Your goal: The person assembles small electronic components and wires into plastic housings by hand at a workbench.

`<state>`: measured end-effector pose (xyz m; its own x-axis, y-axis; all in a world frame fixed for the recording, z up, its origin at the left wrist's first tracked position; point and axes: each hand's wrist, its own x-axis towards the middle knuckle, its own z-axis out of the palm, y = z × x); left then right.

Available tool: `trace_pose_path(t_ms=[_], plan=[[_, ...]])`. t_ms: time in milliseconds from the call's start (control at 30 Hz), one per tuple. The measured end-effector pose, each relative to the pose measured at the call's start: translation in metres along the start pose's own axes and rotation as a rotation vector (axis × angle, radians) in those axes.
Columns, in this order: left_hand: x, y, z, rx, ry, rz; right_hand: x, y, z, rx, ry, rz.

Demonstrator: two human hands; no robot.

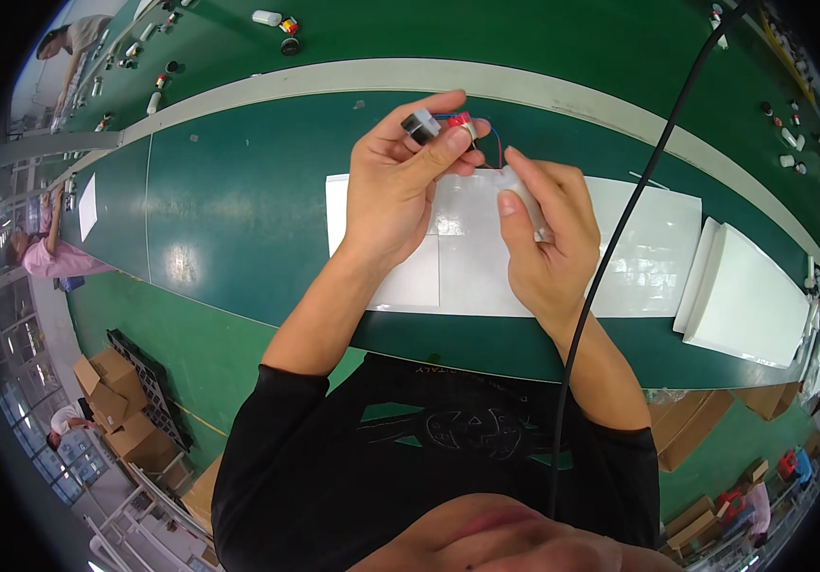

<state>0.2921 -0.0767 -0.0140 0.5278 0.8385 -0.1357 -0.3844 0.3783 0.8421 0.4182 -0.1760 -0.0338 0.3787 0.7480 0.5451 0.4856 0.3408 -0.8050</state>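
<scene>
Left hand (393,191) raised above the green bench (229,200), grip pinching a small motor (426,125) between thumb and fingertips; dark round body to the left, red and silver end (460,122) to the right. Thin red and blue wires (492,136) looping out from that end toward the right hand (548,243). Right hand just beside and nearer, fingers curled, thumb and forefinger pressed on a small pale piece (524,195), too blurred to name. Both hands held over white sheets (638,248) lying flat on the bench, with a stack of white panels (748,300) further right.

Judged from this: wires already attached at the motor, the part lifted clear of the bench and under close handling, so work looks mid-way; whether the wire ends are joined to anything, cannot tell. Nothing finished seen set down nearby.

Black cable (638,191) hanging across the view from far right to near centre. Small parts (281,24) scattered on the far bench. Other people (48,255) at the left edge, well apart.
</scene>
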Motion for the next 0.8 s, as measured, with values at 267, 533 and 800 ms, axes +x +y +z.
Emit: trace_pose_path(t_ms=[267, 533, 800], plan=[[-0.005, -0.001, 0.006, 0.002, 0.012, -0.06, 0.0, -0.006, -0.006, -0.135, -0.053, 0.009], [-0.003, 0.001, 0.006, 0.131, 0.109, -0.061, -0.006, -0.005, 0.001, -0.509, -0.17, -0.135], [0.0, 0.004, -0.005, 0.126, 0.156, -0.021, -0.003, -0.005, 0.006, -0.401, -0.114, -0.174]])
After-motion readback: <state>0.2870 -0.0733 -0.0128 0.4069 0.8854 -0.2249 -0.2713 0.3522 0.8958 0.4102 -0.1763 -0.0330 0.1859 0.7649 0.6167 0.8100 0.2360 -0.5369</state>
